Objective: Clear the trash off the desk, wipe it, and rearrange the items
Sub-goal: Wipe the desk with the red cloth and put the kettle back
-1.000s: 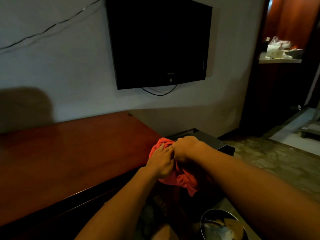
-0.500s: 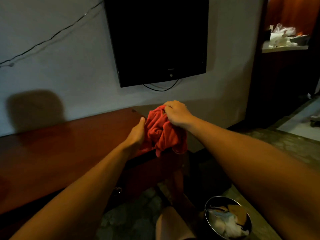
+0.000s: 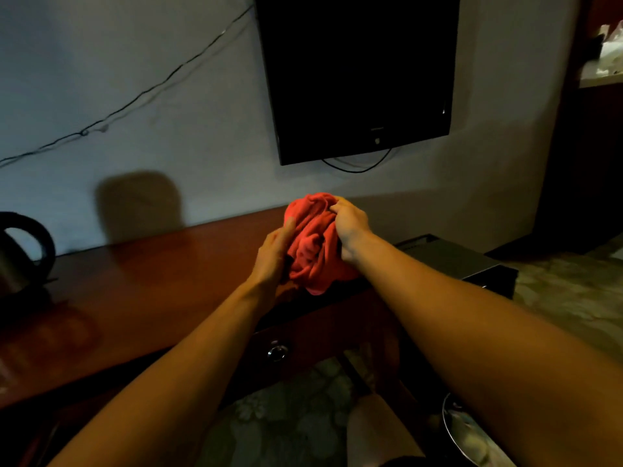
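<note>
A crumpled red cloth [image 3: 315, 244] is bunched between both my hands above the right end of the brown wooden desk [image 3: 141, 291]. My left hand [image 3: 271, 256] presses against the cloth's left side with its fingers fairly straight. My right hand [image 3: 349, 224] grips the top right of the cloth with curled fingers. A corner of the cloth hangs down over the desk's front edge.
A dark kettle [image 3: 23, 251] stands at the desk's far left. A black TV [image 3: 357, 72] hangs on the wall above. A grey box [image 3: 448, 257] sits right of the desk. A metal trash bin [image 3: 465, 433] with litter stands on the floor. A drawer knob [image 3: 277, 352] shows below the desk.
The view swung left, bringing the kettle into sight. Both hands kept the red cloth and gathered it into a tighter bundle over the desk's right end.
</note>
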Motion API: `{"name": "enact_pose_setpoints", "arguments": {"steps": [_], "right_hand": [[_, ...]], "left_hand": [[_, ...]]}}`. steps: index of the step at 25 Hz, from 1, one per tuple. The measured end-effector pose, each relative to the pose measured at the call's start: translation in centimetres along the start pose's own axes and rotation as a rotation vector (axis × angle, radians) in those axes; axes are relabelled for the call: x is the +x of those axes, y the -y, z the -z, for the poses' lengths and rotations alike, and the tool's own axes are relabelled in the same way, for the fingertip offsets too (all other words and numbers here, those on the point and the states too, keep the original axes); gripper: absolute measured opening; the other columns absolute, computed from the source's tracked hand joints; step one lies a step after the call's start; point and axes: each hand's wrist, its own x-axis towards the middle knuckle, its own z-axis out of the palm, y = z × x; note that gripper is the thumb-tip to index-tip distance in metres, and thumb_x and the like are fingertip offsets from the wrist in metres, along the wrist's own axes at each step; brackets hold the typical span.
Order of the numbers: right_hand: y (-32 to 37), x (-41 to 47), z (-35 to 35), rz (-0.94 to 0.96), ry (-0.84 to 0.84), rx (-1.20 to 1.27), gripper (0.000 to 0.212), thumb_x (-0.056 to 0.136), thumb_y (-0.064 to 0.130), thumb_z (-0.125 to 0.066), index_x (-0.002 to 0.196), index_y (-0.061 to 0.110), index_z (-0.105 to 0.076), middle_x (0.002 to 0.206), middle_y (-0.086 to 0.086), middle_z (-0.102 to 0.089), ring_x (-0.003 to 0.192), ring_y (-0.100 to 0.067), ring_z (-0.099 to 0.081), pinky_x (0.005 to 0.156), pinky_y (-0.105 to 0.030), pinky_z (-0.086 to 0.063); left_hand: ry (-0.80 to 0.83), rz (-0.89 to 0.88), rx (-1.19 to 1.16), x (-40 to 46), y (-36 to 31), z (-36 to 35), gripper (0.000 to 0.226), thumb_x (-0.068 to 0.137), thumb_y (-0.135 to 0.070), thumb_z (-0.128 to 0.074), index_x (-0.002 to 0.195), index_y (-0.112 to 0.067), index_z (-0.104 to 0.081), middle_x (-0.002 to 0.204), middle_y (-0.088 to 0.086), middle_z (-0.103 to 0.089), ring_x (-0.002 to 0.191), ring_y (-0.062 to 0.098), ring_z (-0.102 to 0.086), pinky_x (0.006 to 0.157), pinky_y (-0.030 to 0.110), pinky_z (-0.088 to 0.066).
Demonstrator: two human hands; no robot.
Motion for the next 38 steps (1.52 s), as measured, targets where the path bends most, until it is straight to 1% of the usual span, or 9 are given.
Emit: {"name": "enact_pose_setpoints", "arguments": {"steps": [3,5,8,13,20,26,29,32,38], "right_hand": [[-0.8,-1.0,-2.4,-0.04,0.004,0.176,0.03,0.09,-0.005,-0.04,0.081,0.009,-0.064,0.068,-0.009,-0.066,0.066,-0.021,-0.063,0.075,-0.036,-0.056],[-1.0,-1.8,-4.2,-0.045,0.02,0.252,0.03,0.089,-0.008,-0.04,0.077,0.008,-0.063,0.051,-0.001,-0.064,0.049,-0.012,-0.062,0.058,-0.024,-0.055],[-1.9,-2.6,-6.7,-0.066,0.06,0.288,0.032,0.091,-0.007,-0.037,0.077,0.009,-0.06,0.046,0.003,-0.062,0.048,-0.011,-0.06,0.054,-0.02,-0.051],[-4.1,-3.1,-8.7,-0.051,0.075,0.072,0.028,0.087,-0.007,-0.046,0.076,0.013,-0.062,0.063,-0.001,-0.064,0.059,-0.014,-0.057,0.056,-0.021,-0.051],[-9.0,-3.6,-12.2,-0.005,0.204,-0.37,0.028,0.086,-0.011,-0.045,0.096,0.013,-0.054,0.094,-0.015,-0.063,0.076,-0.026,-0.062,0.057,-0.03,-0.05],[-11.8,-5.4,-11.9,0.151,0.429,-1.257,0.014,0.077,0.03,-0.066,0.085,0.019,-0.066,0.092,-0.005,-0.068,0.086,-0.024,-0.065,0.072,-0.031,-0.051],[-11.9,-5.4,-12.6,0.424,0.395,-1.198,0.04,0.08,0.047,-0.062,0.11,0.022,-0.06,0.116,-0.004,-0.052,0.109,-0.024,-0.052,0.091,-0.035,-0.046],[-12.7,-4.5,-13.1,0.547,0.779,-1.415,0.071,0.083,0.053,-0.053,0.147,0.028,-0.035,0.156,-0.006,-0.024,0.143,-0.027,-0.022,0.116,-0.042,-0.025],[-14.2,-4.6,-16.0,0.576,0.895,-1.738,0.083,0.08,0.074,-0.051,0.147,0.033,-0.026,0.144,-0.011,-0.036,0.129,-0.035,-0.035,0.105,-0.047,-0.032]], "left_hand": [[-0.016,0.072,-0.286,-1.4,-0.6,1.7,0.061,0.097,-0.055,-0.033,0.136,-0.014,-0.055,0.13,0.015,-0.063,0.113,0.029,-0.064,0.09,0.044,-0.056],[-0.016,0.162,-0.384,-2.6,-0.8,2.9,0.06,0.097,-0.056,-0.032,0.127,-0.015,-0.064,0.115,0.013,-0.07,0.095,0.026,-0.071,0.078,0.043,-0.06],[-0.035,0.233,-0.345,-4.3,-1.5,4.9,0.063,0.095,-0.059,-0.032,0.089,-0.018,-0.081,0.091,0.009,-0.074,0.073,0.023,-0.071,0.074,0.042,-0.056],[-0.408,0.146,-0.081,-4.9,-2.3,9.9,0.016,0.087,-0.019,-0.066,0.098,-0.007,-0.066,0.089,0.016,-0.064,0.059,0.02,-0.065,0.047,0.028,-0.052],[-0.766,-0.136,0.237,-5.3,-3.6,17.1,0.066,0.076,-0.014,-0.083,0.131,-0.007,-0.046,0.116,0.009,-0.056,0.105,0.023,-0.058,0.088,0.032,-0.05],[-0.601,0.249,0.848,-6.2,-2.3,23.1,0.068,0.091,-0.049,-0.057,0.147,-0.014,-0.039,0.15,0.019,-0.036,0.135,0.038,-0.04,0.111,0.04,-0.035],[-0.439,0.061,1.051,-8.4,-1.0,22.7,0.082,0.07,-0.06,-0.048,0.142,-0.019,-0.047,0.144,0.013,-0.041,0.132,0.032,-0.043,0.112,0.037,-0.032],[-0.157,-0.03,1.357,-9.0,1.5,21.6,0.1,0.062,-0.074,-0.032,0.147,-0.021,-0.041,0.151,0.009,-0.036,0.141,0.028,-0.032,0.118,0.038,-0.023],[-0.079,0.051,1.427,-9.7,1.4,23.9,0.076,0.081,-0.057,-0.043,0.149,-0.024,-0.034,0.157,0.001,-0.03,0.145,0.019,-0.024,0.119,0.033,-0.016]]}}
